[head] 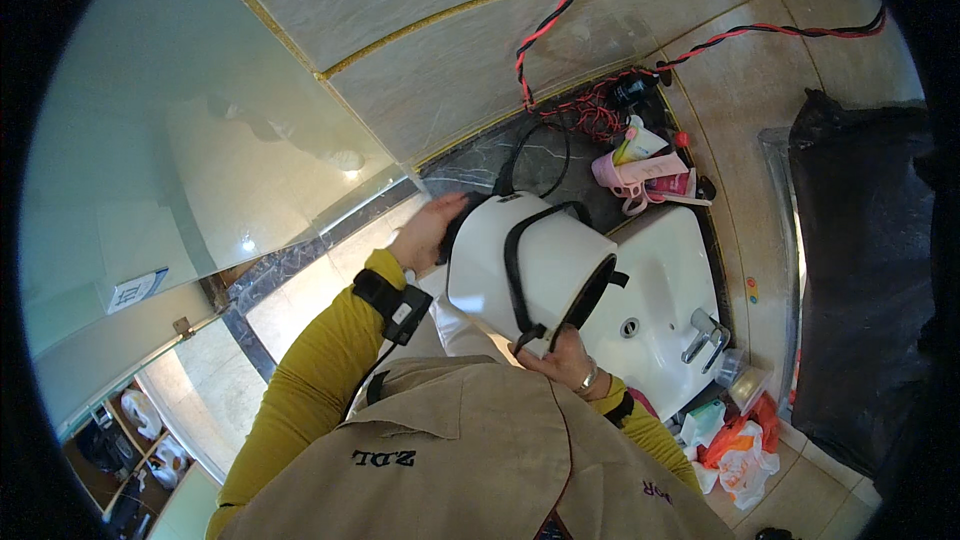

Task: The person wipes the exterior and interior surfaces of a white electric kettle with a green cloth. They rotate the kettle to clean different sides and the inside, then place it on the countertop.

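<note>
A white rounded appliance housing, possibly a rice cooker body, lies tilted on its side in front of my apron. It has a black strap-like handle and a dark open end facing the washbasin. My left hand grips its black base. On the lower rim near the opening, my right hand is closed, with the fingers partly hidden under the rim. A black cord loops beyond the housing over the dark stone counter. The appliance's inside is mostly out of sight.
Beside the basin tap stands a clear container. A pink cup with tubes and tangled red-black wire sit on the counter. Plastic bags lie lower right. A glass panel stands left; a black covering hangs right.
</note>
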A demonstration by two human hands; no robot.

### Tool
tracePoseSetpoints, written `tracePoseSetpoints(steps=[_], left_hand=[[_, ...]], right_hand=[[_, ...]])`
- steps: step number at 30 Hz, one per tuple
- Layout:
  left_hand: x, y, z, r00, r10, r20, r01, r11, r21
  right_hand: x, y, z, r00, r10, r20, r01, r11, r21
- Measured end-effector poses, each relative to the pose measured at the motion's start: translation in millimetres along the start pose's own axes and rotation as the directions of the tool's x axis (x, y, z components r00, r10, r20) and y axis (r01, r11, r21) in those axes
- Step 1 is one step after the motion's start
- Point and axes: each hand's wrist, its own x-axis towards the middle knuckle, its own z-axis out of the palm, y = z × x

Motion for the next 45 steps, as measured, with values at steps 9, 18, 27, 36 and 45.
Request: tracePoseSetpoints(steps=[9, 18, 27, 36, 45], left_hand=[[-11.3, -38.9, -4.4, 0.985, -0.171, 0.026, 0.173, 0.980, -0.097], [-23.7, 22.0, 41.8, 0.975, -0.168, 0.142, 0.159, 0.984, 0.074], [-3.2, 48.3, 55.6, 0.838, 0.028, 0.546, -0.071, 0.996, 0.059], [-42.3, 14.4, 29.4, 0.885, -0.071, 0.461, 0.103, 0.994, -0.044], [-64.7, -22.5, 37.2, 0.899, -0.053, 0.435, -0.130, 0.916, 0.380]], right_hand=[[-20.9, 1.5, -32.5, 0.981, -0.150, 0.127, 0.170, 0.971, -0.165], [-37.7, -2.1, -33.4, 0.944, -0.238, 0.228, 0.303, 0.900, -0.314], [-26.1, -24.6, -40.8, 0.904, -0.367, 0.222, 0.418, 0.869, -0.266], [-26.2, -35.8, -43.1, 0.991, 0.128, -0.041, -0.133, 0.974, -0.182], [-40.7, -29.3, -72.9, 0.789, 0.505, -0.349, -0.034, 0.604, 0.797]])
